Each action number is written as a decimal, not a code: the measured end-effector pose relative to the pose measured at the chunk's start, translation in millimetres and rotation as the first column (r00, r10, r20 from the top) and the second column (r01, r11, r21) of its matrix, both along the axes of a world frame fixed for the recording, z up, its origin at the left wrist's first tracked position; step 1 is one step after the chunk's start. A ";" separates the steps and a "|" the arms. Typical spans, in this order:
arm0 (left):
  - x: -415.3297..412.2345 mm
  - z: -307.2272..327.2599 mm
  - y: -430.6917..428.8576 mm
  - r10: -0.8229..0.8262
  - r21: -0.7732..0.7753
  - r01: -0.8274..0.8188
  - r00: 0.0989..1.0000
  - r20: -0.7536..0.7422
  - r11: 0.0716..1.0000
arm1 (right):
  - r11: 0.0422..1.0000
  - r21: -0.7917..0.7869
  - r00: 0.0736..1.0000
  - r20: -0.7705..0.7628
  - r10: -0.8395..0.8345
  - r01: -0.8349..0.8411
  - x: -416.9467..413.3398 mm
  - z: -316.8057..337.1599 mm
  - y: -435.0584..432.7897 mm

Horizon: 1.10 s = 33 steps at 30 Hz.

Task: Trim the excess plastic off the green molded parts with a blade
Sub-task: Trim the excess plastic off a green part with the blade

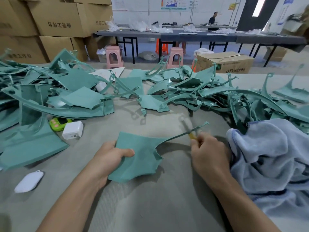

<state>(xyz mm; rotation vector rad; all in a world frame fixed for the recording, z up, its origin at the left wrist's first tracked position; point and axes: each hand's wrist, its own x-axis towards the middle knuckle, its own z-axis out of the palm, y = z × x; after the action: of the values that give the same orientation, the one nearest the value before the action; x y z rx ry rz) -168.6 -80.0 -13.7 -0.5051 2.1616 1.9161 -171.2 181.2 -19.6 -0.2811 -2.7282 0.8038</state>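
A green molded part (140, 156) with a broad flat panel and a long thin arm is held just above the table at centre. My left hand (112, 156) grips the panel's left edge, thumb on top. My right hand (207, 149) holds a blade with a yellow handle (190, 133), blurred by motion, against the thin arm of the part. More green parts lie in a large heap on the left (55, 97) and another on the right (217, 96).
A light blue cloth (270, 158) is bunched at the right. A white charger (72, 130), a green gadget (59, 123) and a white pouch (29, 181) lie at the left. Cardboard boxes (55, 20), pink stools (114, 56) and long tables stand behind.
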 end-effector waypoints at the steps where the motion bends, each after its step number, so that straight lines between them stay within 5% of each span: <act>1: -0.9 -0.1 0.1 -0.007 -0.002 0.007 1.000 0.000 1.000 | 0.994 -0.022 0.994 0.018 0.107 -0.106 3.4 -1.5 -7.5; 4: -1.2 -0.4 -0.4 -0.019 -0.003 0.019 1.000 -0.004 1.000 | 0.973 0.101 0.977 0.074 0.198 -0.205 9.4 -7.8 -24.5; 8: 0.5 -1.9 -1.8 -0.017 -0.023 0.016 1.000 -0.014 1.000 | 0.988 0.112 0.992 0.054 -0.113 0.106 -2.7 0.5 4.2; 14: -1.0 -0.2 -0.2 -0.037 -0.038 0.036 0.999 -0.019 0.999 | 0.944 0.180 0.960 0.002 0.281 -0.277 24.6 -10.3 -39.0; 19: 1.9 0.3 -1.0 -0.052 -0.055 0.050 0.998 -0.024 0.997 | 0.998 0.055 0.998 0.054 -0.020 0.017 2.1 -1.4 -8.9; 22: -0.4 -0.9 -2.2 -0.055 -0.055 0.054 0.998 -0.017 0.997 | 0.981 -0.108 0.987 -0.044 0.156 -0.160 10.9 -1.0 -7.6; 25: -3.1 -3.4 -3.4 -0.068 -0.062 0.068 0.998 -0.010 0.996 | 0.919 -0.050 0.919 0.036 0.393 -0.391 21.5 -7.9 -25.3; 30: -1.7 -5.6 -5.3 -0.077 -0.055 0.077 0.997 -0.004 0.996 | 0.991 0.070 0.993 0.033 0.109 -0.111 -2.6 -4.4 -8.4; 33: -2.4 -5.3 -6.2 -0.078 -0.043 0.077 0.997 -0.003 0.996 | 0.946 -0.090 0.950 0.009 0.313 -0.311 7.2 -7.5 -9.7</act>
<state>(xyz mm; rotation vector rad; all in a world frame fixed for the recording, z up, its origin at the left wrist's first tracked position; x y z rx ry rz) -170.9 -86.2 -19.0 -0.4185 2.1959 1.8358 -163.9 171.4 -27.1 0.1325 -2.8019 1.0087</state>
